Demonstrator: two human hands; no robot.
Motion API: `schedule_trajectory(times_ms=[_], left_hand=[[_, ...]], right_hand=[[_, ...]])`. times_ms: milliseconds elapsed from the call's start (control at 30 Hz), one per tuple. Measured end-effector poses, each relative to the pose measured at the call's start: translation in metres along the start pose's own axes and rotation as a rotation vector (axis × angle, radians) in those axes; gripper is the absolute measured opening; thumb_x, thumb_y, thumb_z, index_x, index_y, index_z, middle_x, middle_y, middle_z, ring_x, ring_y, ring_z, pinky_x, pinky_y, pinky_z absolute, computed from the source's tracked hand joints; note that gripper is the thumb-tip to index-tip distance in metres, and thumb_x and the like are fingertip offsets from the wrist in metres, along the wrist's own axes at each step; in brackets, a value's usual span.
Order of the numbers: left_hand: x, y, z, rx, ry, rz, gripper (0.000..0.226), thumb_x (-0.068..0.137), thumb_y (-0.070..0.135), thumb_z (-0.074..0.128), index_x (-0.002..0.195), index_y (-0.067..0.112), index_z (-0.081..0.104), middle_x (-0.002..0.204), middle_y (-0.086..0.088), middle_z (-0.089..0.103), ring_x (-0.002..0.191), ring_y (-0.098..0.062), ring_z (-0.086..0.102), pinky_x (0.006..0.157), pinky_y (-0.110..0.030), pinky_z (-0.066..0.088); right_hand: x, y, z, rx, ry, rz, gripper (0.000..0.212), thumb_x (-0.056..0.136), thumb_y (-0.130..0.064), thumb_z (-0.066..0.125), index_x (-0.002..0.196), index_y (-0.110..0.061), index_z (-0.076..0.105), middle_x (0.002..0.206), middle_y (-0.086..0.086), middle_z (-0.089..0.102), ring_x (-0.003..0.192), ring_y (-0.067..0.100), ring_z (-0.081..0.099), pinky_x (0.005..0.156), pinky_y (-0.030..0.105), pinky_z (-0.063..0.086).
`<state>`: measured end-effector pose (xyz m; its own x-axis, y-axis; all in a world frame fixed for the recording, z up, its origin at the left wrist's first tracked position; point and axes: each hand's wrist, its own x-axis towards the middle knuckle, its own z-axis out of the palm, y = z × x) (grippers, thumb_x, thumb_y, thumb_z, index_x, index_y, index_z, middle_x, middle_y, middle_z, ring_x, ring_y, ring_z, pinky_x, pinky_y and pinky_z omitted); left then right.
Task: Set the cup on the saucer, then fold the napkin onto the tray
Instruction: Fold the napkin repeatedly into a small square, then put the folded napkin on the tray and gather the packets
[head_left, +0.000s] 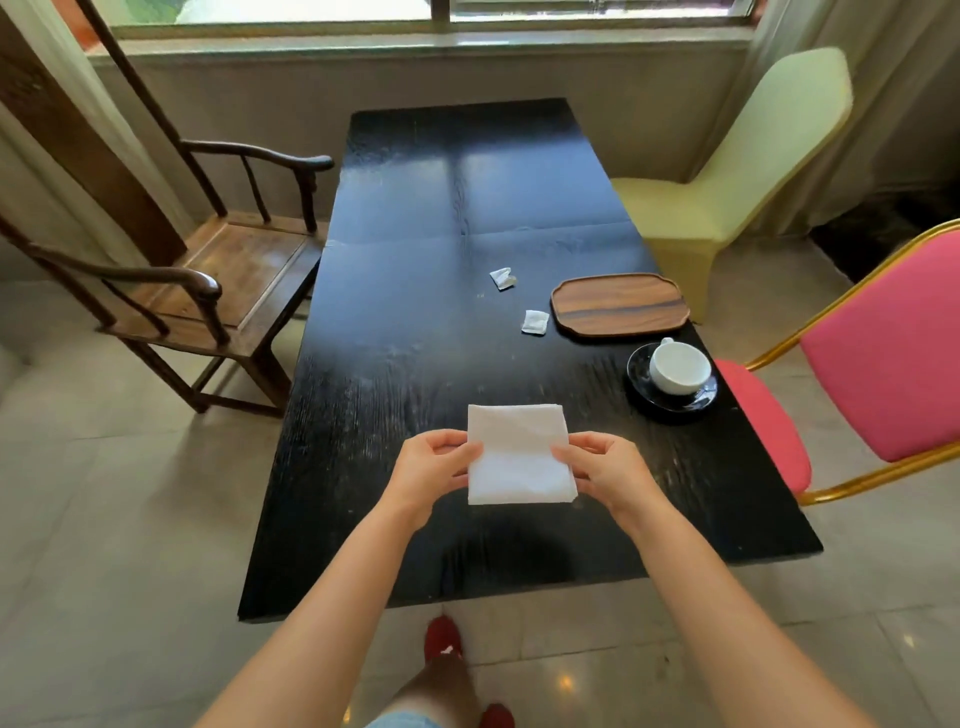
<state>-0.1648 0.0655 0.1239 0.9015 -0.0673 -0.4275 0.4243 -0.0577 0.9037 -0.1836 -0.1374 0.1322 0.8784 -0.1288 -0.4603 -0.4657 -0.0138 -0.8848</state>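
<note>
1. We hold the napkin with both hands, low over the near part of the table. It is white and looks folded into a neat, almost square shape.

2. Our left hand pinches the left edge of the napkin — fingers curled on it. Our right hand pinches the right edge the same way.

3. The cup already sits on the saucer, off to the right near the table edge. So we think the first job is done.

4. The tray is the brown wooden one. It lies farther away and to the right of the napkin, just behind the cup and saucer. Nothing is on it.

5. The tray's long side runs left to right. The napkin is nearly square, so we think it fits without much turning.

6. The way to the tray goes up and to the right — so our right hand is the nearer one. It could carry the napkin there alone, we guess.

7. The cup stands close beside that path. We should pass to its left, or lift the napkin over it, so we do not bump it.

8. Two small white packets lie on the table left of the tray. They are well apart from our hands.
</note>
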Motion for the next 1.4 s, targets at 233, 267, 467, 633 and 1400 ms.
schedule_trajectory(times_ms=[233,267,467,633,1400], left_hand=[[0.046,0.031,0.003,-0.047,-0.097,0.002,0.029,0.088,0.008,0.06,0.117,0.016,0.06,0.108,-0.003,0.069,0.097,-0.017,0.067,0.075,-0.029,0.058],[0.053,0.037,0.005,-0.047,-0.105,0.0,0.029,0.088,0.008,0.059,0.115,0.018,0.06,0.107,-0.002,0.069,0.097,-0.016,0.067,0.073,-0.027,0.057],[0.094,0.059,0.031,0.016,-0.117,0.006,0.03,0.088,0.006,0.06,0.117,0.014,0.061,0.106,-0.003,0.069,0.097,-0.016,0.066,0.075,-0.03,0.058],[0.124,0.071,0.065,0.027,-0.027,0.051,0.022,0.086,0.004,0.061,0.106,0.013,0.062,0.096,-0.003,0.07,0.087,-0.012,0.068,0.062,-0.019,0.055],[0.355,0.076,0.22,0.12,0.283,0.093,0.03,0.079,-0.004,0.059,0.104,0.011,0.062,0.094,0.007,0.064,0.087,0.002,0.058,0.067,-0.009,0.048]], right_hand=[[0.048,-0.036,-0.008,-0.014,0.052,-0.022,0.026,0.086,-0.014,0.064,0.11,-0.005,0.064,0.106,0.008,0.069,0.096,0.022,0.066,0.07,0.027,0.055],[0.054,-0.041,-0.009,-0.012,0.059,-0.022,0.027,0.086,-0.013,0.063,0.111,-0.004,0.064,0.106,0.009,0.069,0.096,0.022,0.066,0.068,0.026,0.055],[0.082,-0.067,-0.03,0.025,0.089,-0.01,0.027,0.087,-0.002,0.055,0.114,-0.003,0.061,0.105,0.014,0.068,0.096,0.027,0.066,0.074,0.032,0.056],[0.113,-0.074,-0.057,0.053,0.163,-0.023,0.035,0.083,0.002,0.058,0.113,-0.012,0.046,0.095,0.013,0.061,0.086,0.023,0.063,0.065,0.029,0.054],[0.405,-0.088,-0.177,-0.384,0.073,-0.14,0.015,0.082,-0.007,0.062,0.083,-0.02,0.054,0.082,-0.004,0.06,0.081,0.018,0.059,0.072,0.038,0.053]])
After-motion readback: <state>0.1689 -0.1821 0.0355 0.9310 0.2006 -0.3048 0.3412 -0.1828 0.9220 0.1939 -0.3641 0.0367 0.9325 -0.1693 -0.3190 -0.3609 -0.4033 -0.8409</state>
